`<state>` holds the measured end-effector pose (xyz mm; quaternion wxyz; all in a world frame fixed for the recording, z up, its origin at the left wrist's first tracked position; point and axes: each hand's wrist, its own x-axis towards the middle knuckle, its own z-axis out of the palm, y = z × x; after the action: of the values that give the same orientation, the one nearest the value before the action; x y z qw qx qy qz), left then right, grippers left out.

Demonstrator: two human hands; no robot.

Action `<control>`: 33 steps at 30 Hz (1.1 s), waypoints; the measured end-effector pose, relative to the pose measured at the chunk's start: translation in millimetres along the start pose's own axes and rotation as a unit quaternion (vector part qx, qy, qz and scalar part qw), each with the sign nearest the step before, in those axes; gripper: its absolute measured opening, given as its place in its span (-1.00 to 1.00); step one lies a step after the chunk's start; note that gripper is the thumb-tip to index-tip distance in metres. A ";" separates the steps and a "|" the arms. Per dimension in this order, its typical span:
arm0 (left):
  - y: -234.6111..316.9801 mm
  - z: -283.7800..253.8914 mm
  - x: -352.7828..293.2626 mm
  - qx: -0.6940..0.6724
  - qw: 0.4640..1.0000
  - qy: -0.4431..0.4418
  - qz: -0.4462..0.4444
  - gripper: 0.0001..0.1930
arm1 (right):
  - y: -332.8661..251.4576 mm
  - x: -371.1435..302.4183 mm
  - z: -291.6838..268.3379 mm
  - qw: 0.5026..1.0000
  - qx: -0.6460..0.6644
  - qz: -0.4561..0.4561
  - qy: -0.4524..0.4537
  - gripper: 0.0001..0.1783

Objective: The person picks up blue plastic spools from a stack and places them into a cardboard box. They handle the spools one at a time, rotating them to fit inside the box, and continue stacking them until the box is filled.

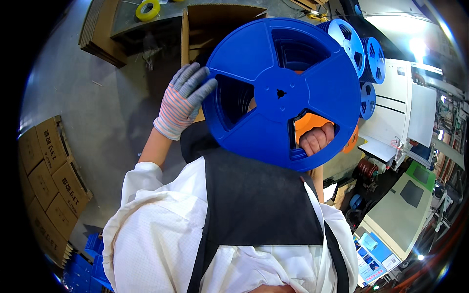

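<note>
A stack of large blue plastic reels [308, 88] is held up in front of my chest, its flat face toward me. Through a lower-right window of the stack, the bare fingers of my right hand [316, 140] are curled around the reels. My left hand [183, 100], in a grey and pink striped glove, lies against the left rim with its fingers stretched out. Its thumb is hidden. Behind the reels an open cardboard box [185, 36] shows in part, along with something orange [312, 122] seen through the window.
More blue reels [373, 58] stand in stacks at the far right beside a white machine [391, 93]. Flattened cardboard [100, 29] leans at the far left. Stacked cartons [46, 180] and blue bins [80, 273] sit on the left. Yellow tape [147, 15] lies on a table.
</note>
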<state>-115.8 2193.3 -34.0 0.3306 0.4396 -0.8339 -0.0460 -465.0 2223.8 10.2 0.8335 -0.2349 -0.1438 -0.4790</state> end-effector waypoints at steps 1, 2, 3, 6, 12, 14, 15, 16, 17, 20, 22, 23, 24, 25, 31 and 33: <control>-0.6 1.2 -1.7 0.028 0.999 -0.014 0.036 -0.61 | 1.7 -2.5 1.3 1.000 0.002 -0.012 0.014 -0.71; 3.0 2.3 -2.3 0.011 0.999 -0.032 0.042 -0.61 | 2.8 -4.0 1.9 0.999 0.004 -0.025 0.028 -0.71; 4.5 3.5 -2.8 0.001 0.997 -0.054 0.058 -0.60 | 2.5 -3.8 2.2 0.998 -0.002 -0.029 0.050 -0.71; 11.8 5.2 -7.5 -0.021 0.991 -0.103 0.088 -0.58 | 3.9 -1.5 7.7 0.990 -0.016 -0.051 0.131 -0.69; -1.6 23.9 1.1 -0.083 0.981 -0.120 0.124 -0.61 | -3.5 6.8 6.8 0.960 0.023 -0.083 0.265 -0.61; -7.3 26.5 2.6 -0.086 0.978 -0.140 0.129 -0.60 | -8.0 9.7 2.4 0.954 0.016 -0.083 0.286 -0.60; -9.2 27.0 2.0 -0.084 0.977 -0.149 0.129 -0.60 | -8.8 11.5 1.5 0.951 0.012 -0.084 0.296 -0.60; -11.4 26.7 1.6 -0.080 0.976 -0.159 0.129 -0.60 | -8.1 17.5 1.3 0.956 0.017 -0.073 0.284 -0.58; -13.4 26.5 0.5 -0.082 0.975 -0.165 0.125 -0.60 | -8.0 21.5 1.6 0.954 0.015 -0.071 0.291 -0.58; -16.4 30.2 -1.1 -0.088 0.976 -0.159 0.122 -0.59 | -13.9 25.0 -3.1 0.957 0.006 -0.056 0.285 -0.60; -11.4 25.1 -4.6 -0.195 0.967 -0.158 0.047 -0.58 | -20.2 31.5 1.4 0.926 -0.065 -0.055 0.368 -0.58; -11.7 16.4 -6.3 -0.240 0.958 -0.157 0.012 -0.58 | -18.4 42.9 6.7 0.909 -0.096 -0.058 0.402 -0.55; -11.8 6.4 -10.1 -0.298 0.942 -0.148 -0.046 -0.60 | -3.0 70.1 25.6 0.776 -0.238 -0.125 0.570 -0.46; -12.1 -3.6 -15.6 -0.344 0.903 -0.199 -0.164 -0.66 | -13.9 56.2 15.5 0.899 -0.115 -0.061 0.418 -0.48; -12.1 -13.2 -61.0 -0.767 0.546 0.031 -0.335 -0.51 | -8.8 23.0 9.1 0.879 -0.138 -0.067 0.452 -0.61; -11.5 -14.6 -69.8 -0.788 0.491 0.055 -0.367 -0.47 | -8.8 8.4 12.3 0.871 -0.142 -0.080 0.463 -0.63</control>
<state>-71.5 2242.7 -62.5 0.5381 0.2637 -0.1940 -0.7767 -468.6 2220.3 26.7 0.7213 -0.0892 0.3101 -0.6128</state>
